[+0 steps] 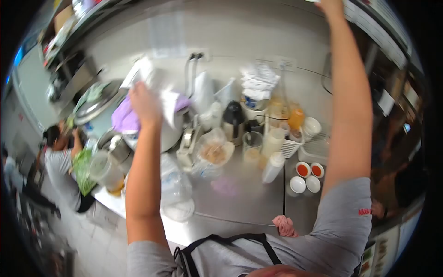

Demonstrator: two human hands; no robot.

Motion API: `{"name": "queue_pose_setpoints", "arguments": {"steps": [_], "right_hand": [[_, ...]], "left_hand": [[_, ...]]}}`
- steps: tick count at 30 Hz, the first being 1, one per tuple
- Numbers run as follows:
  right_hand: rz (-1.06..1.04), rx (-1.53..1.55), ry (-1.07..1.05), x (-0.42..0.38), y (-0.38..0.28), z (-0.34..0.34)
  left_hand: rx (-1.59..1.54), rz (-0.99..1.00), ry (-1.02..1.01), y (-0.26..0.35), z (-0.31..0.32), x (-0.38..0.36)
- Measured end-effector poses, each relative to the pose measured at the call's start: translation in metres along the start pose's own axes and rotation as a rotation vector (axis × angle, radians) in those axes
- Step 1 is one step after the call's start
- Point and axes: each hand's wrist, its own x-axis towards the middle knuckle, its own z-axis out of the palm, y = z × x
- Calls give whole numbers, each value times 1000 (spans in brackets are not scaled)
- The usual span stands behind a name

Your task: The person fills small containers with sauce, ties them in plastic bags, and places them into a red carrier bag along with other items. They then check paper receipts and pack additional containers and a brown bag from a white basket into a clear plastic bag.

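My left hand is raised over the back left of the counter, its fingers closed on white paper that is blurred by motion. Behind and below it lies a purple cloth on a large pot. My right arm reaches up high at the right, and my right hand is cut off by the top edge of the frame. A sliver of something pale shows beside its fingers, too little to name. Below, the steel counter holds a bag of light brown food and a white squeeze bottle.
Sauce dishes, a black-topped flask, orange bottles and a stack of white papers stand along the wall. A pink cloth lies at the front edge. One person works at the left near green leaves.
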Motion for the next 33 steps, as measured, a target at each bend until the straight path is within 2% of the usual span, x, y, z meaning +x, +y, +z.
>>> {"name": "queue_pose_setpoints", "arguments": {"steps": [1, 2, 3, 4, 5, 6, 7, 8, 9, 10, 13, 15, 18, 21, 22, 26, 29, 33], "right_hand": [[98, -63, 1, -4, 2, -1], [166, -151, 3, -15, 0, -3], [186, -219, -9, -34, -6, -7], [-50, -303, 18, -62, -1, -1], [-285, -400, 66, -90, 4, 6], [-112, -191, -264, -159, -56, 2], [-30, 141, -552, -206, -65, 13], [144, 439, -819, -254, -74, 25], [318, 603, -1115, -293, -98, 26], [366, 694, -1284, -327, -118, 33], [552, 948, -1529, -404, -175, 56], [659, 1118, -1640, -444, -216, 70], [618, 1344, -1738, -501, -294, 86], [619, 1533, -1787, -553, -382, 88], [671, 1586, -1800, -572, -411, 92], [736, 1744, -1848, -639, -527, 89], [729, 1821, -2008, -686, -613, 86], [649, 1827, -2158, -728, -707, 76]], "left_hand": [[-5, 95, 3, 24, -4, -10], [104, 114, 33, 9, -20, -5], [-156, -41, -63, 52, -28, -21], [403, 254, -102, 37, -50, -17], [451, 418, -97, 42, -66, -19], [389, 371, -89, 55, -80, -25], [326, 326, -83, 68, -96, -31], [366, 260, -140, 74, -118, -38], [401, 193, -199, 81, -141, -45], [434, 129, -260, 89, -163, -51], [291, 88, -362, 120, -217, -82], [284, -69, -423, 134, -263, -99], [412, -125, -429, 162, -327, -116], [438, -258, -186, 185, -407, -128], [401, -241, -66, 196, -434, -131], [455, -282, 152, 253, -540, -135], [613, -312, 316, 301, -617, -141], [589, -204, 543, 347, -695, -151]]}}
